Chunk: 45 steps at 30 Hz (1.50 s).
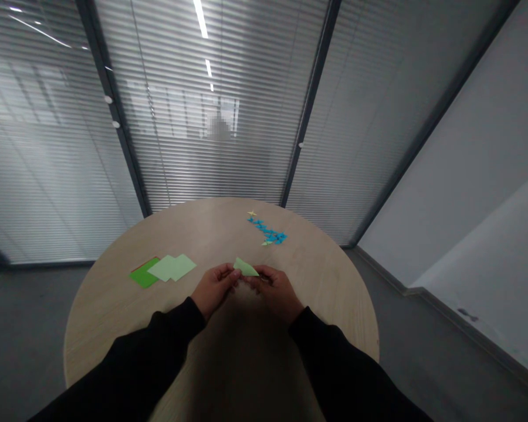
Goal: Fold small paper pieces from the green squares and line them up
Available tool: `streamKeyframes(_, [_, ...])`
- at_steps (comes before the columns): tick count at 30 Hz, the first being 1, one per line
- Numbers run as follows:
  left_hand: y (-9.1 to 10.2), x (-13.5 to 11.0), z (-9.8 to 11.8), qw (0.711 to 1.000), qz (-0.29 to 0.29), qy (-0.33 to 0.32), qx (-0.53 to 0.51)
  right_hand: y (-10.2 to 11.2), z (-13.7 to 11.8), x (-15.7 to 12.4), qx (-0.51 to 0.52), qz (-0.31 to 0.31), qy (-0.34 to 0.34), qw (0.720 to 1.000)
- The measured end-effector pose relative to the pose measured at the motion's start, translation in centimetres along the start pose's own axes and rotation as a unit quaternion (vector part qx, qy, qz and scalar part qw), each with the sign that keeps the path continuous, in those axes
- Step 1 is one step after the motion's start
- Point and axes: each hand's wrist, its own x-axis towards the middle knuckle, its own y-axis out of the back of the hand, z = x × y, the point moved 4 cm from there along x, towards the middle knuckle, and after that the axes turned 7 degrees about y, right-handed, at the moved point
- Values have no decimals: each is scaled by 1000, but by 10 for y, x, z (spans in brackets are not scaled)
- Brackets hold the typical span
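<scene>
A pale green folded paper triangle (245, 267) is pinched between both of my hands just above the round wooden table (114, 328). My left hand (214, 288) grips its left end with closed fingers. My right hand (276, 290) grips its right edge, fingers also closed. Both arms wear black sleeves.
A small stack of square paper sheets lies to the left: pale green ones (172, 267) over a darker green one (143, 274). At the far side of the table sits a cluster of several small blue folded pieces (270, 232) and a yellow one (251, 213). Glass walls with blinds stand behind.
</scene>
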Motion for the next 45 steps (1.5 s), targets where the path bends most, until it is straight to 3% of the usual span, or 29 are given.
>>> streamKeyframes(13, [-4,-1,-1,999,-34,-9,35,-1,9,1,74,10,-31,997])
streamKeyframes(20, [-6,-1,-4,996,-51,-27,74,-2,7,2,66,24,-39,997])
streamKeyframes(24, [-6,-3,-1,992,-27,-40,120,0,3,1,48,60,10,997])
streamKeyframes(29, [-4,-6,5,981,9,-52,189,4,-5,-1,-56,84,50,994])
streamKeyframes(35, [1,-4,7,975,29,-74,205,2,-15,-1,-135,24,155,978])
streamKeyframes(39, [0,-3,5,975,26,-70,211,1,-12,0,-130,-1,151,980])
streamKeyframes(45, [-5,-8,11,962,51,-84,254,3,-20,0,-159,41,158,974])
